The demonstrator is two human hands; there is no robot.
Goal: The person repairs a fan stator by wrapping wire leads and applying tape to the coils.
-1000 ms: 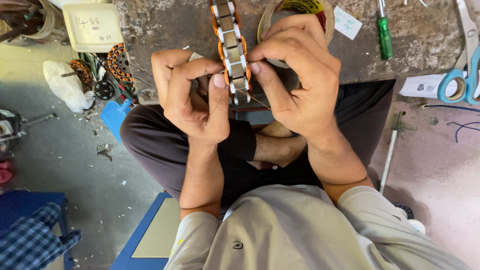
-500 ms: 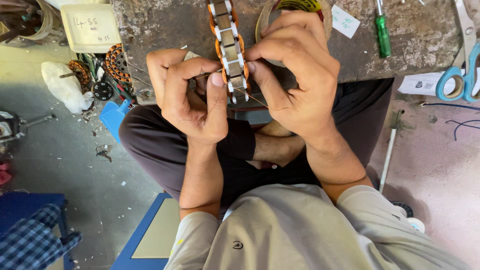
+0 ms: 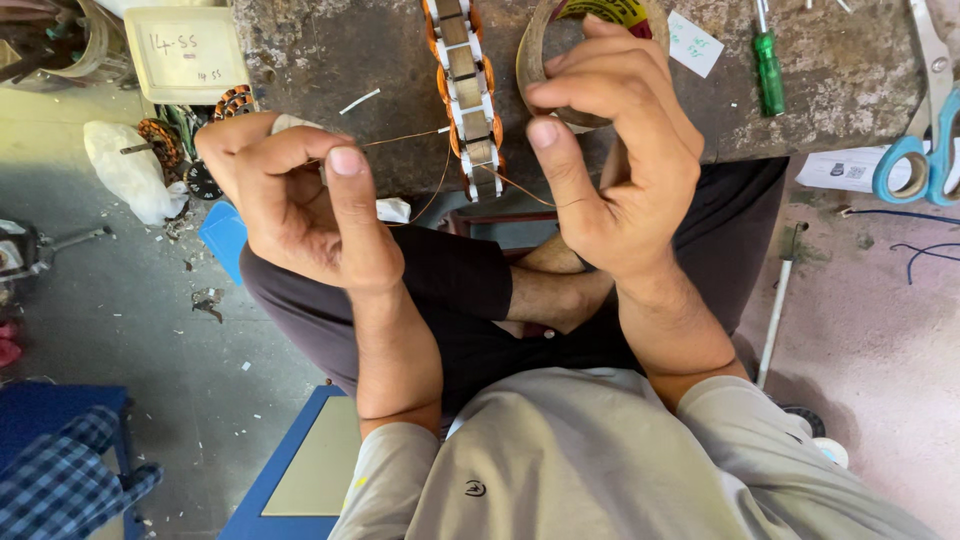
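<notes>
Rough grey stone bench (image 3: 330, 60) carries a stator (image 3: 465, 90), tape roll (image 3: 540, 60), green screwdriver (image 3: 768, 70) and scissors (image 3: 915, 150). Both left hand (image 3: 300, 205) and right hand (image 3: 615, 165) pinch copper wire (image 3: 420, 135) running from the stator; littered concrete floor (image 3: 130, 310) lies below.

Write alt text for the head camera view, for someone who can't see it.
Seen from above, a seated person's left hand and right hand pull thin copper wire out sideways from a wound stator strip on a worn bench. A green screwdriver and blue scissors lie nearby.
</notes>
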